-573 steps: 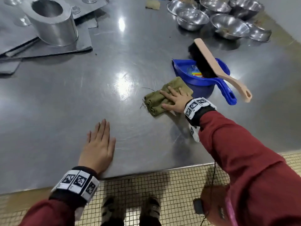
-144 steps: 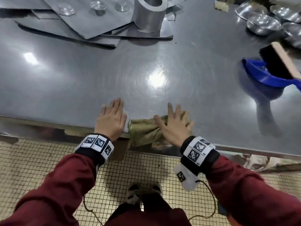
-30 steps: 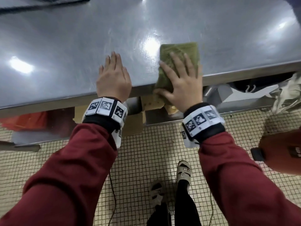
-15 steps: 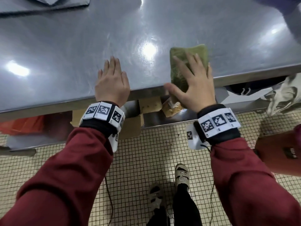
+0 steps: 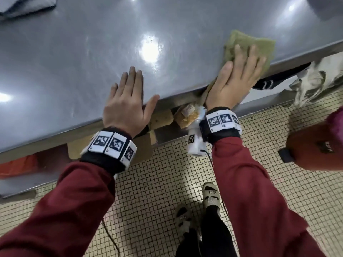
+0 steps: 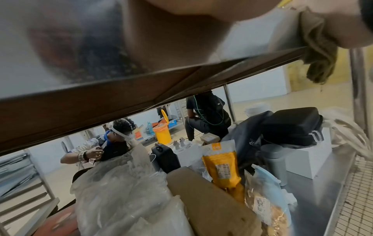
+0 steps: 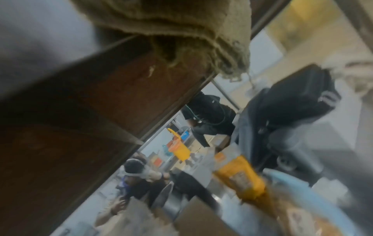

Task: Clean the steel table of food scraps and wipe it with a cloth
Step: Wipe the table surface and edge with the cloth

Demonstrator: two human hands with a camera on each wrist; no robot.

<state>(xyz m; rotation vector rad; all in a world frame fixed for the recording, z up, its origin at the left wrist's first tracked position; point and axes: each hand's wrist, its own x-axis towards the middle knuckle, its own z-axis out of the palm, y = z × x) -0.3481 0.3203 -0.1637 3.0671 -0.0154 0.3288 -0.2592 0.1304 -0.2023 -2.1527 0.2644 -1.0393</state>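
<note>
An olive-green cloth (image 5: 254, 44) lies folded over the near edge of the steel table (image 5: 74, 52). My right hand (image 5: 235, 75) presses flat on the cloth with straight fingers. Part of the cloth (image 6: 316, 52) hangs below the table's rim, and its frayed end (image 7: 191, 32) fills the top of the right wrist view. To the left, my left hand (image 5: 128, 101) rests flat on the bare steel at the edge, fingers straight, holding nothing. No food scraps show on the visible steel.
Under the table a lower shelf (image 6: 315, 196) holds plastic bags (image 6: 125, 191), a cardboard box (image 6: 210, 201), a yellow pouch (image 6: 220, 164), a grey flask (image 6: 274, 162) and a black case (image 6: 290, 126). Other people (image 6: 206, 115) are beyond the table. Tiled floor (image 5: 157, 182) lies below me.
My right hand has slid the cloth to the right along the table's near edge. The left hand stays pressed flat in the same spot.
</note>
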